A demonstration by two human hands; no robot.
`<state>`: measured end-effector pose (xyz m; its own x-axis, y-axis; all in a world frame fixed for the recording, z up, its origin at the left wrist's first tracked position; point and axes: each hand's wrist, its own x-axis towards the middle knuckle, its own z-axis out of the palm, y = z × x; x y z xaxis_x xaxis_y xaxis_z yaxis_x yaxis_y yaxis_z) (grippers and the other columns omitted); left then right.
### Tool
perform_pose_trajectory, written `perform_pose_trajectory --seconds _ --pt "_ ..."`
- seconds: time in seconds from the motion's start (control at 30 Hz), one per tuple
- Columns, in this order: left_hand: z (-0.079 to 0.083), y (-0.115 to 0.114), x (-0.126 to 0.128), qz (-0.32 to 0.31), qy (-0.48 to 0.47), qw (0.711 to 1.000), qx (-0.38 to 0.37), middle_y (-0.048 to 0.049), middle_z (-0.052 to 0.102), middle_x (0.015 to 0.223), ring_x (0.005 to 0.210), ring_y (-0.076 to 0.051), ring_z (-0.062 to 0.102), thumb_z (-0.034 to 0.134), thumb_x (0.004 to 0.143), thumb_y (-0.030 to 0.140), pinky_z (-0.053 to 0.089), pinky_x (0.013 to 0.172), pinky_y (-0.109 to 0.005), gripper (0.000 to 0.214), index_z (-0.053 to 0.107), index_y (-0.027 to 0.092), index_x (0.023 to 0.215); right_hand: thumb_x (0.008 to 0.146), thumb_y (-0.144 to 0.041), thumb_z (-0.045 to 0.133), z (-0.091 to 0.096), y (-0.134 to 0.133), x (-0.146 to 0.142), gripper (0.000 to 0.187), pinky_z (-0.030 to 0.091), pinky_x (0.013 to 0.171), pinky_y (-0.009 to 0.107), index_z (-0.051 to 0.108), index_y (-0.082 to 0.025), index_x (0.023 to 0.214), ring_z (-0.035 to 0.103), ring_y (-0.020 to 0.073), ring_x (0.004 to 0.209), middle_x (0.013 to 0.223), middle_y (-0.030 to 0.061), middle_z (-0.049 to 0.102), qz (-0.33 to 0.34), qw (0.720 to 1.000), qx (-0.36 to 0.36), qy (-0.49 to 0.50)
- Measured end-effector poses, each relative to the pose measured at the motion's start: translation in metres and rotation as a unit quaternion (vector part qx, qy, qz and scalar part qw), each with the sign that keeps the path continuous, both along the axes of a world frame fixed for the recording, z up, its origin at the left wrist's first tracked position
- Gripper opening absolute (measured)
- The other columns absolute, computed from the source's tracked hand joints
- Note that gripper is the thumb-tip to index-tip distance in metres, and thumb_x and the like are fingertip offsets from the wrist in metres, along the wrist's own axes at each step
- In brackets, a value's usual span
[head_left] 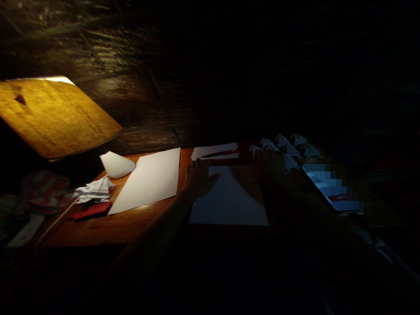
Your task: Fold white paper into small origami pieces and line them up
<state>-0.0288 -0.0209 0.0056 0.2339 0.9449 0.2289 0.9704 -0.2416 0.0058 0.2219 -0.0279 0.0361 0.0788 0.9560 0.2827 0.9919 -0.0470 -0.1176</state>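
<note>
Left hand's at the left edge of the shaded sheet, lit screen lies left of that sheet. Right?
Not quite: the lit screen lies to the right of the shaded sheet, as the head view shows. The left hand is at the sheet's left edge, as you say.

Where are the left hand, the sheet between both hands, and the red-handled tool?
Left hand point(198, 180): head view, back of hand.
Sheet point(228, 197): head view, its middle.
Red-handled tool point(227, 152): head view, its handle.
</note>
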Motion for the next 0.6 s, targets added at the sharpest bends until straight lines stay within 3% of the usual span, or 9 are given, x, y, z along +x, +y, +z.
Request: perform_pose_trajectory --seconds 0.27,0.6 --pt "-0.0018 -0.0005 0.0006 -0.009 0.015 1.0 -0.01 -0.0232 0.049 0.148 0.14 -0.045 0.045 0.051 0.101 0.057 0.04 0.112 -0.063 0.062 0.046 0.018 0.149 0.1 -0.024 0.043 -0.0001 -0.0004 -0.0022 0.036 0.037 0.098 0.043 0.077 -0.017 0.11 0.071 0.0284 0.104 0.106 0.0173 0.078 0.019 1.0 -0.011 -0.017" --pt "-0.0065 0.0015 0.0008 -0.024 0.006 1.0 0.002 -0.022 0.051 0.139 0.132 -0.044 0.049 0.048 0.101 0.063 0.044 0.108 -0.06 0.062 0.052 0.017 0.142 0.099 -0.029 0.049 -0.0024 0.0019 -0.0036 0.03 0.042 0.089 0.04 0.076 -0.019 0.107 0.072 0.0295 0.104 0.105 0.0144 0.078 0.061 0.997 -0.03 -0.028"
